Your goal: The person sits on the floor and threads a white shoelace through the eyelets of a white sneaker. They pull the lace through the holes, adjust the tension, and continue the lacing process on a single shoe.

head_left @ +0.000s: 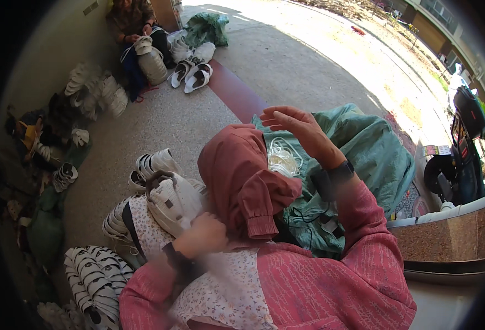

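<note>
A white shoe upper (pixel 171 201) with a dark collar lies tilted over my lap, beside my maroon-covered knee (pixel 237 170). My left hand (pixel 201 236) is closed at the near end of this upper, its fingers curled and slightly blurred. Raised beyond the knee, my right hand (pixel 297 129) has its fingers stretched out; I see nothing in it, and any thin thread would be too fine to make out. Below it, a bundle of white cord (pixel 284 158) rests on a green sack (pixel 363 148). A floral apron (pixel 226 286) covers my front.
Stacked white shoe uppers (pixel 96 280) stand at my left, with more (pixel 160 162) beyond the lap. Dark bags and loose uppers line the left wall. Farther off, a seated person (pixel 135 33) works beside white shoes (pixel 198 77). A low wall (pixel 446 236) borders the right.
</note>
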Tool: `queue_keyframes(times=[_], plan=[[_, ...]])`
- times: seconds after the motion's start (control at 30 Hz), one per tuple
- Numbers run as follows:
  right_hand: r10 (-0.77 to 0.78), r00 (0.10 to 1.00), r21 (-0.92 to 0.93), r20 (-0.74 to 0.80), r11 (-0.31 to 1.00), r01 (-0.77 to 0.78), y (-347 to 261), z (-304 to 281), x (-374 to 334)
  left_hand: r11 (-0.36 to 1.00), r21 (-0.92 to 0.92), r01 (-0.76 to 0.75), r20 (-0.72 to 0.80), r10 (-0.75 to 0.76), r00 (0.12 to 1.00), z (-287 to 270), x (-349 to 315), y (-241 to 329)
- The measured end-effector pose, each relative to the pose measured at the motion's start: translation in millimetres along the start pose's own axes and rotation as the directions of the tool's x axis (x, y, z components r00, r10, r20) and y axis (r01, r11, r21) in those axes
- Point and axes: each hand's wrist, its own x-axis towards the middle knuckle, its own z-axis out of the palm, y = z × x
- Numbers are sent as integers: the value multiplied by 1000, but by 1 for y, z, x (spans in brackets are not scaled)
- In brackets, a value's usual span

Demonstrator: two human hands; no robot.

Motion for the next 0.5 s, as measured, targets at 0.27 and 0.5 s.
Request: queue_keyframes(times=[0.27,0.5], plan=[[311,764,-417,566,907,-60,269,14,-155,801,-364,-475,-283,391,876,31,29,-31],[687,697,-78,206,721,-688,224,-39,-114,566,-782,-261,-161,221,962,-60,-75,-74]])
